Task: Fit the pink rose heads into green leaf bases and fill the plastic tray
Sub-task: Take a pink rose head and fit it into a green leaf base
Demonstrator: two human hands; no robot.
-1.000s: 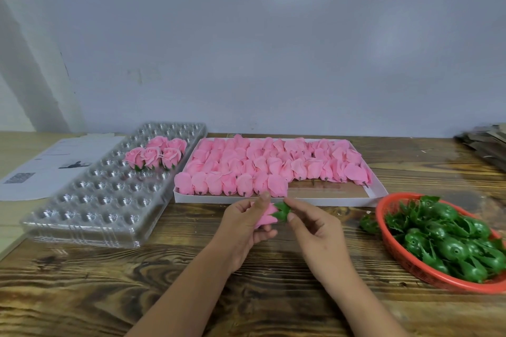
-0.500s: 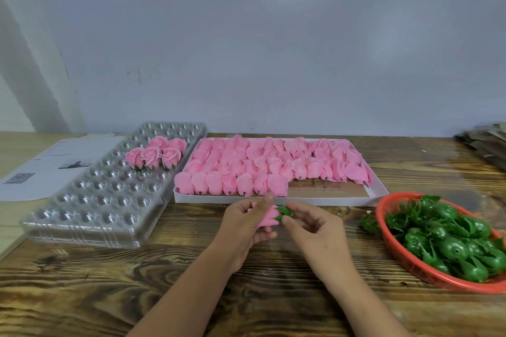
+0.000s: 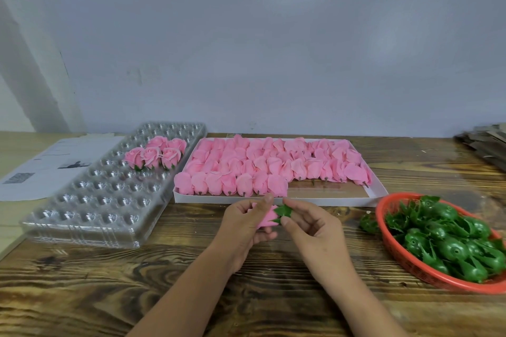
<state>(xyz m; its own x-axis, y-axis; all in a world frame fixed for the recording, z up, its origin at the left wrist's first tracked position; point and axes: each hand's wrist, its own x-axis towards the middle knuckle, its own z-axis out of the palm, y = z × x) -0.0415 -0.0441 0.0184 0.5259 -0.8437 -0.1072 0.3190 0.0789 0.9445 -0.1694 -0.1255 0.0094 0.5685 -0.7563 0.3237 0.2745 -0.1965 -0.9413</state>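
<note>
Across the wooden table, I am taking the white box of loose pink rose heads as my landmark, sitting at the middle of the work surface. Just left of the box, nearly touching it, the clear plastic tray is lying with only five finished roses seated near its far end, so I am judging the filling barely begun. Right of the box and a little nearer me, the red basket is holding the pile of green leaf bases, with one stray base lying on the wood just beside its rim. Directly in front of the box, my left hand is curling closed around one pink rose head, thumb on top, while my right hand is pinching a single leaf base between thumb and forefinger, the other fingers loosely half open. The base is touching the head's end, though I cannot tell whether it is seated yet. To do this well, I am reckoning on keeping the two lined up straight, pushing gently and perhaps turning a little, and gripping the soft petals lightly so they are not getting crushed.
</note>
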